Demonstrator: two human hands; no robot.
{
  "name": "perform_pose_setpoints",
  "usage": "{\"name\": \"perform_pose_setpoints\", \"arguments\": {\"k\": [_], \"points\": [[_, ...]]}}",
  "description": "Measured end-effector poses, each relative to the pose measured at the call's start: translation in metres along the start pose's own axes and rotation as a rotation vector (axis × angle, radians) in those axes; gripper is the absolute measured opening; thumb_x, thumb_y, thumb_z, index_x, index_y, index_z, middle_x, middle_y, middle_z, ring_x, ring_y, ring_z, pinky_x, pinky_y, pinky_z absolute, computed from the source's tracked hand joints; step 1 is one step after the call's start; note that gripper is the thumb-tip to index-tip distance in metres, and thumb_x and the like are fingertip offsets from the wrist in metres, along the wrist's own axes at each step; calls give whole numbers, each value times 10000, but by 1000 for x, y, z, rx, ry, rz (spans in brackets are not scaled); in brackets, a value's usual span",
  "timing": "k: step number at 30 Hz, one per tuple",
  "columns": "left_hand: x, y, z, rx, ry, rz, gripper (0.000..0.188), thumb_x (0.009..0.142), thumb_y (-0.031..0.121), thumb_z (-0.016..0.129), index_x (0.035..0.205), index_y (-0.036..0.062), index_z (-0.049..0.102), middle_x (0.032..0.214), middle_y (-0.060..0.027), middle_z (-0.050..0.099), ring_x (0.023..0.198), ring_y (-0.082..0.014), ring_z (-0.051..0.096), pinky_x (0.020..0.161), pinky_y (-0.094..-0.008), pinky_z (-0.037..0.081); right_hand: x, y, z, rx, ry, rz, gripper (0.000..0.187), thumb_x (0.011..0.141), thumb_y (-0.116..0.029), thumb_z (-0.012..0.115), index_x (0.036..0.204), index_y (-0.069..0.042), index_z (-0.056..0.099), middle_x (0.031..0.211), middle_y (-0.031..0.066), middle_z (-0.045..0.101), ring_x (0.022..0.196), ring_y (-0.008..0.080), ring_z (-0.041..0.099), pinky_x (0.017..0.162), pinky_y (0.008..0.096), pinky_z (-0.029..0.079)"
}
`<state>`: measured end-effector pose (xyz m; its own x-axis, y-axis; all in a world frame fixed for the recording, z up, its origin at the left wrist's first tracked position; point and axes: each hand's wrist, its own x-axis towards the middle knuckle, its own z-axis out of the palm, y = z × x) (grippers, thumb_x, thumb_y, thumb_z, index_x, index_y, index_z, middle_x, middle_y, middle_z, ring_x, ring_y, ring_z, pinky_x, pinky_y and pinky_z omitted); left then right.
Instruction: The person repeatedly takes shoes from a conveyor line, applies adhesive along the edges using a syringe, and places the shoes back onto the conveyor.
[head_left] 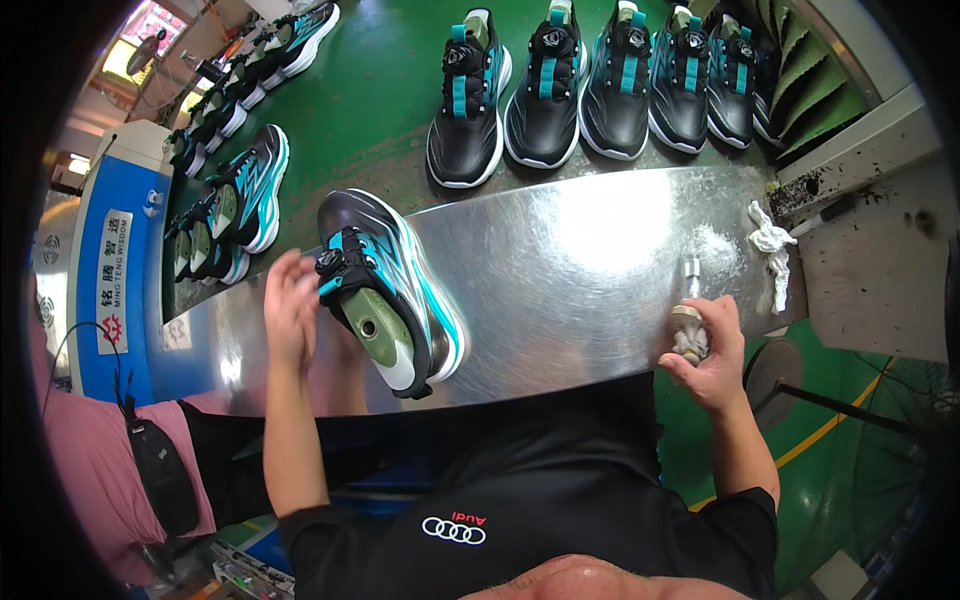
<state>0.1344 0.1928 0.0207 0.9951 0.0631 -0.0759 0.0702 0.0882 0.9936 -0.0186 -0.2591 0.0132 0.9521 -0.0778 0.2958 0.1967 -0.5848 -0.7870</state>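
Note:
A black and teal sports shoe [392,275] with a white sole lies on its side on the metal table. A green shoe last [381,326] with a round hole fills its opening. Beside the shoe's dial and teal tongue loop is my left hand [290,300]; motion smears its fingers, so their hold cannot be told. At the table's near right edge, my right hand [715,350] is closed around a small bottle-like tool [690,340] with pale, lumpy contents. A bright metal tip [692,270] shows just beyond it, seemingly part of the same tool.
Several matching shoes [620,90] stand along the green surface beyond the metal table [560,300]. More shoes [245,190] stand at the left. A crumpled white cloth [772,250] lies at right. Another person in pink [110,470] is at the lower left, near a blue machine [125,240].

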Motion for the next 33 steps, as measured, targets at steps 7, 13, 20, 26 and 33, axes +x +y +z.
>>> {"name": "perform_pose_setpoints", "arguments": {"k": [7, 13, 20, 26, 33], "points": [[92, -7, -9, 466, -155, -180, 280, 903, 308, 560, 982, 40, 558, 752, 29, 474, 673, -38, 403, 611, -179, 355, -15, 7, -22, 240, 146, 222, 616, 694, -300, 782, 1168, 7, 538, 927, 73, 537, 833, 153, 507, 764, 259, 421], [41, 33, 80, -1, -174, -144, 594, 796, 281, 657, 1236, 18, 356, 1038, -97, 540, 882, -175, 585, 772, -336, 516, -18, -5, -29, 170, 45, 188, 644, 686, -421, 756, 1094, 34, 554, 904, 74, 559, 790, 152, 537, 715, 266, 442], [5, 44, 126, -457, -401, 185, 576, 721, 144, 717, 1212, 17, 444, 1082, -108, 581, 962, -181, 587, 856, -320, 495, 14, -30, -18, 397, -6, 99, 776, 662, -506, 764, 1130, 48, 486, 907, 80, 497, 758, 156, 528, 696, 278, 461], [-3, 19, 120, -689, -485, 29, 637, 668, 104, 723, 1237, 60, 441, 1097, -113, 585, 1018, -233, 593, 903, -383, 487, 62, -79, -2, 701, -192, -4, 799, 658, -660, 682, 1078, -27, 434, 779, 86, 519, 690, 163, 483, 590, 278, 354], [-14, 12, 112, -593, -619, 238, 673, 636, 86, 772, 1205, 64, 413, 1069, -71, 530, 1019, -175, 537, 889, -331, 441, 101, -140, 27, 1269, -573, -99, 675, 740, -640, 628, 1079, -79, 469, 850, 129, 597, 809, 202, 485, 636, 297, 349]]}}
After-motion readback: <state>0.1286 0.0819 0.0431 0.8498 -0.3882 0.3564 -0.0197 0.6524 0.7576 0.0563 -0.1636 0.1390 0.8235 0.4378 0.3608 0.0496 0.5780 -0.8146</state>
